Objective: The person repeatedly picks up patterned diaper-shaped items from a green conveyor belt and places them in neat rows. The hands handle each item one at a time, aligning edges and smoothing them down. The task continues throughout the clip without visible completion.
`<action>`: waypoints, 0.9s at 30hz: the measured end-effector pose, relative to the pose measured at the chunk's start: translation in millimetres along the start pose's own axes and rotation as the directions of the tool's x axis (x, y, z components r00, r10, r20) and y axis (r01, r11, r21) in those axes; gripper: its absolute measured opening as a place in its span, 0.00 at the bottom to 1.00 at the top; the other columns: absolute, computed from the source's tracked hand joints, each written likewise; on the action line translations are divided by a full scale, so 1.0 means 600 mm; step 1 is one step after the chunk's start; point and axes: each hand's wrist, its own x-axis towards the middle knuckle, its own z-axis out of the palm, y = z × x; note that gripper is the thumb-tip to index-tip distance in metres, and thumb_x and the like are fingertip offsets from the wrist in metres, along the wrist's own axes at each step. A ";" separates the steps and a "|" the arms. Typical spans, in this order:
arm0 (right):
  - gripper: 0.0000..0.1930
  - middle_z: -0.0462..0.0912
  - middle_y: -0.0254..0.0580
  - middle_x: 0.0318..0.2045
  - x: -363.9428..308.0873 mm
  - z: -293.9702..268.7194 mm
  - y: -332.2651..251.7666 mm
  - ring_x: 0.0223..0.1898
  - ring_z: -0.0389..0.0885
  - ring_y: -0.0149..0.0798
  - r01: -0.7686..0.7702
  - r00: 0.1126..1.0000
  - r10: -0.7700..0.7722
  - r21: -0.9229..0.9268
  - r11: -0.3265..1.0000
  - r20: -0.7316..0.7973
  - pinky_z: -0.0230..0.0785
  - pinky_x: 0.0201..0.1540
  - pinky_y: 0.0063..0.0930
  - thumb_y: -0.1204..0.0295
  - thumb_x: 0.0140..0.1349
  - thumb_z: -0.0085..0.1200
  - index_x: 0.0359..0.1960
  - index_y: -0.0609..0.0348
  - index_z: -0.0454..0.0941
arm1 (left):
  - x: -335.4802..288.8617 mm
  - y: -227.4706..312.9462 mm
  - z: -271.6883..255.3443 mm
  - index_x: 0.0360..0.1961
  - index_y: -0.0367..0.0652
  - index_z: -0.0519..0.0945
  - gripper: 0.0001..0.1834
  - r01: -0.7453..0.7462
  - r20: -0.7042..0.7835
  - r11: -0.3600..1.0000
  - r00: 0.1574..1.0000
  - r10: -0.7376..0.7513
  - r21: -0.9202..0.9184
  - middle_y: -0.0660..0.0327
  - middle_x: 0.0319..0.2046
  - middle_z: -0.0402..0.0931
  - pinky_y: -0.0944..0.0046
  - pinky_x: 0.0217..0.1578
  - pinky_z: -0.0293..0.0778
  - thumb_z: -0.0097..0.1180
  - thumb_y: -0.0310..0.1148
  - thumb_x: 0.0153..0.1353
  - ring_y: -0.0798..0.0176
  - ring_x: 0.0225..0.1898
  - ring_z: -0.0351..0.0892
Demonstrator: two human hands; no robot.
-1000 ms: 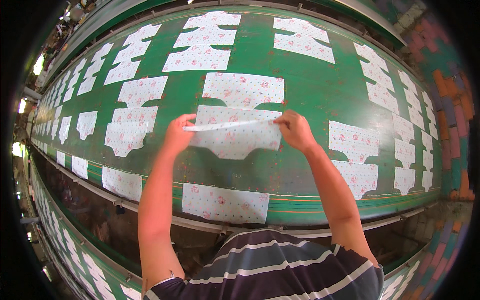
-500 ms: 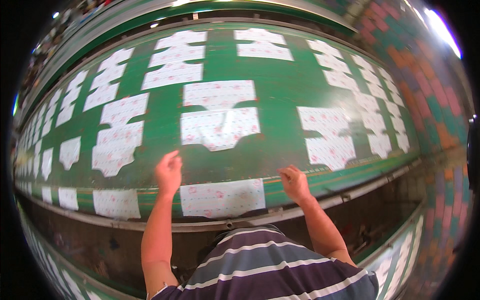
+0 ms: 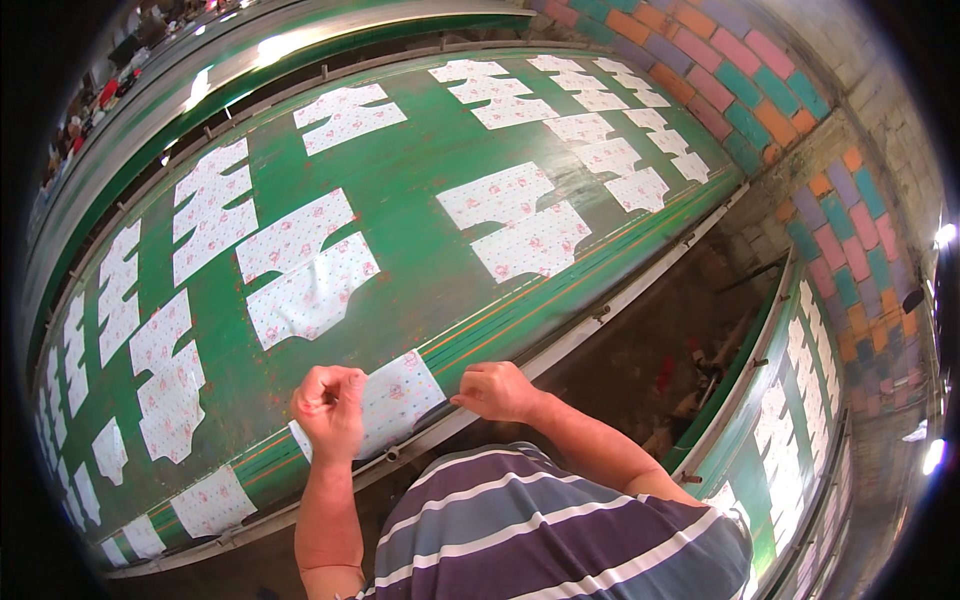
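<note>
A white cloth piece [image 3: 395, 395] with a small pink and blue print lies at the near edge of the long green table [image 3: 400, 210], between my hands. My left hand [image 3: 330, 405] is curled over its left part, thumb against the fingers. Just off its right edge, my right hand [image 3: 500, 390] is closed with the fingertips pressed together. Whatever either set of fingers may hold is hidden. Beyond the left hand, a larger printed cloth piece [image 3: 312, 295] with curved cut-outs lies on the table, its surface slightly wrinkled.
Similar cut cloth pieces [image 3: 530, 235] lie in rows along the table. A metal rail [image 3: 560, 345] runs along its near edge. Another green table with white pieces [image 3: 785, 440] stands at the right, past a dark gap. A wall of coloured bricks [image 3: 730, 80] rises at the far right.
The view has swung to the right. My hands have come closer together around the near cloth piece, and the left fingers have curled in. The pieces on the table seem to lie as before.
</note>
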 end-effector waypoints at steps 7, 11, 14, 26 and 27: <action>0.15 0.83 0.40 0.27 -0.071 -0.087 0.081 0.30 0.86 0.50 0.074 0.997 -0.073 0.032 0.997 -0.023 0.78 0.32 0.48 0.64 0.65 0.73 0.27 0.56 0.80 | 0.008 0.247 0.225 0.28 0.45 0.79 0.21 0.045 0.345 0.718 0.897 0.278 -0.695 0.69 0.18 0.73 0.48 0.39 0.86 0.76 0.43 0.72 0.66 0.21 0.71; 0.15 0.83 0.41 0.25 -0.144 -0.172 0.153 0.27 0.85 0.50 0.007 0.999 -0.005 0.072 0.997 -0.034 0.76 0.30 0.47 0.65 0.64 0.75 0.26 0.57 0.81 | 0.015 0.331 0.386 0.28 0.41 0.82 0.29 0.318 0.570 0.489 0.606 0.554 -0.813 0.67 0.19 0.70 0.47 0.41 0.86 0.76 0.57 0.67 0.61 0.20 0.71; 0.16 0.83 0.42 0.24 -0.202 -0.231 0.212 0.25 0.84 0.50 -0.072 0.993 0.078 0.065 0.995 -0.094 0.75 0.28 0.45 0.65 0.63 0.77 0.25 0.57 0.82 | -0.001 0.362 0.509 0.24 0.44 0.80 0.34 0.290 0.516 0.432 0.584 0.627 -0.854 0.63 0.18 0.71 0.54 0.35 0.81 0.81 0.64 0.56 0.55 0.19 0.73; 0.09 0.87 0.43 0.29 -0.313 -0.379 0.367 0.29 0.89 0.46 -0.258 0.914 0.287 0.137 0.956 -0.287 0.81 0.33 0.38 0.69 0.64 0.76 0.33 0.58 0.87 | -0.001 0.178 0.598 0.53 0.39 0.86 0.11 0.507 0.474 0.854 0.783 -0.402 -0.113 0.63 0.33 0.87 0.65 0.43 0.81 0.67 0.21 0.71 0.73 0.31 0.80; 0.06 0.87 0.43 0.31 -0.311 -0.380 0.374 0.30 0.89 0.45 -0.273 0.902 0.302 0.134 0.953 -0.308 0.82 0.34 0.37 0.72 0.65 0.74 0.35 0.58 0.88 | 0.002 0.135 0.595 0.55 0.39 0.85 0.14 0.408 0.402 0.912 0.843 -0.357 -0.045 0.62 0.35 0.87 0.65 0.43 0.81 0.67 0.20 0.70 0.72 0.32 0.81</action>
